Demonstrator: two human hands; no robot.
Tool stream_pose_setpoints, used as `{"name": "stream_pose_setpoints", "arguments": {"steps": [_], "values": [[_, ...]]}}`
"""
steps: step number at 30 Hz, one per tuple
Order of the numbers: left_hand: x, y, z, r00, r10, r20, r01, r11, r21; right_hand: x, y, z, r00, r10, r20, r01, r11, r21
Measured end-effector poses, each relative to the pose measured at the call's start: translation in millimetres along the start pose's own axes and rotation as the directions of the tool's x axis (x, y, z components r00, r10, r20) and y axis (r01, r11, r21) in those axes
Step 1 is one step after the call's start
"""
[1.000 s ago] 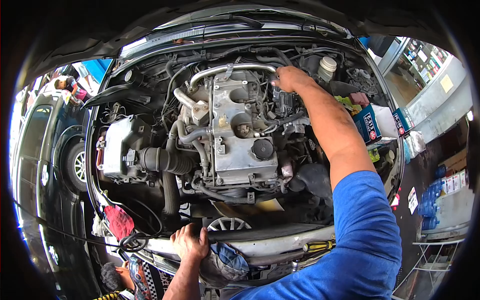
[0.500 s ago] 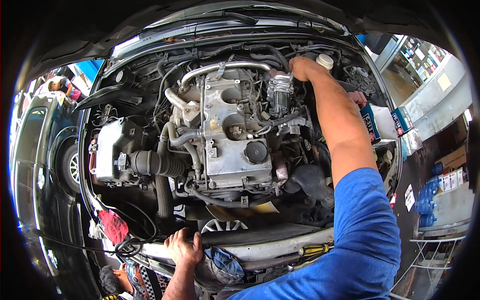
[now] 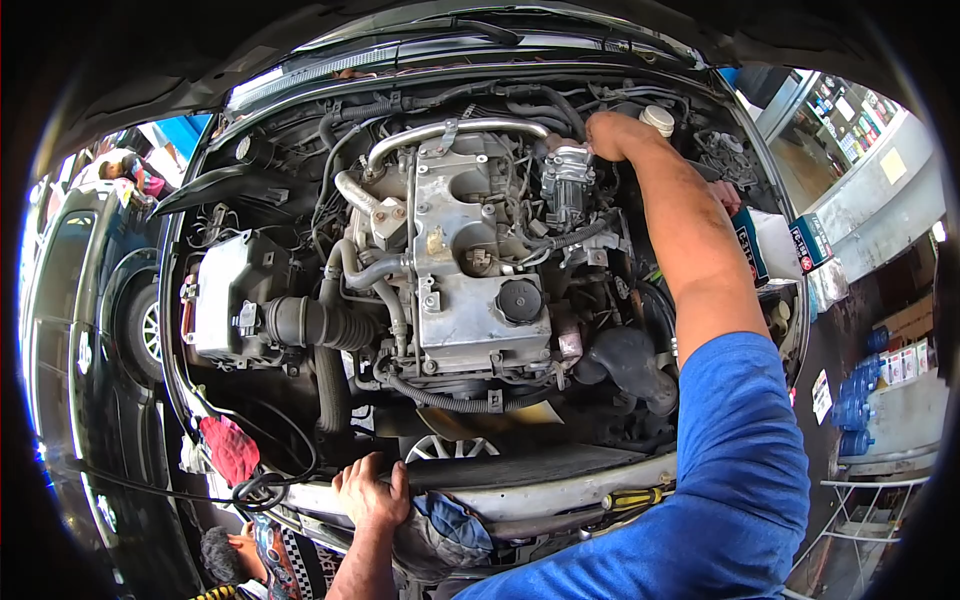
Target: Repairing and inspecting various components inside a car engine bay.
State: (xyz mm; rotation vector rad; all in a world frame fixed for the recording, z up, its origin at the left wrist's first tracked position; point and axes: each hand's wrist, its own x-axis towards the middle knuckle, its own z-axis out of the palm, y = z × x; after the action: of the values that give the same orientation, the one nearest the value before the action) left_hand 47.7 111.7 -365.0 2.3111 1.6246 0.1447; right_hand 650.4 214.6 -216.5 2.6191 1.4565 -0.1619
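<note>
My left hand (image 3: pixel 370 492) rests at the front edge (image 3: pixel 570 480) of the engine bay, fingers curled over it, beside a blue-grey cloth (image 3: pixel 450 530). My right arm reaches across the bay; my right hand (image 3: pixel 612 134) is curled at the top of a metal valve unit (image 3: pixel 565 185) on the engine, and whatever its fingers hold is hidden. A silver engine cover (image 3: pixel 480 330) with a black cap (image 3: pixel 520 300) sits in the middle, with a bent metal pipe (image 3: pixel 420 130) behind it. A yellow-handled screwdriver (image 3: pixel 630 496) lies on the front edge, left of my blue sleeve.
Boxes (image 3: pixel 760 245) stand at the bay's right side. A red rag (image 3: pixel 228 450) and black cable (image 3: pixel 130 480) lie front left. Another person (image 3: pixel 235 555) is at lower left; another (image 3: pixel 135 172) is beside a dark car (image 3: pixel 60 330). Water jugs (image 3: pixel 860 400) stand far right.
Compared with a second ago, my right hand has moved rightward and toward the back, showing more of the metal valve unit. My left hand stays at the front edge.
</note>
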Motion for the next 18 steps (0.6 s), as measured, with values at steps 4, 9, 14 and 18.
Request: {"name": "stream_pose_setpoints", "arguments": {"steps": [4,9,14,18], "values": [[5.2,2.2,-0.9,1.0,-0.007,-0.006,0.008,1.0,0.027,2.1,-5.1,9.9,0.992,0.097,-0.084,-0.091,0.993,0.075],[-11.6,-19.8,-15.5,0.997,-0.078,-0.02,0.078,0.996,0.037,17.6,-29.9,63.9,0.95,-0.042,-0.309,0.18,0.884,0.433],[4.0,5.7,-23.9,0.985,-0.016,0.17,0.009,0.999,0.041,70.9,99.7,159.7,0.822,0.103,-0.56,0.066,0.959,0.274],[-16.8,-10.0,-19.3,0.996,-0.003,0.087,0.005,1.0,-0.024,134.8,164.4,165.0,0.76,0.105,-0.641,0.172,0.919,0.355]]}}
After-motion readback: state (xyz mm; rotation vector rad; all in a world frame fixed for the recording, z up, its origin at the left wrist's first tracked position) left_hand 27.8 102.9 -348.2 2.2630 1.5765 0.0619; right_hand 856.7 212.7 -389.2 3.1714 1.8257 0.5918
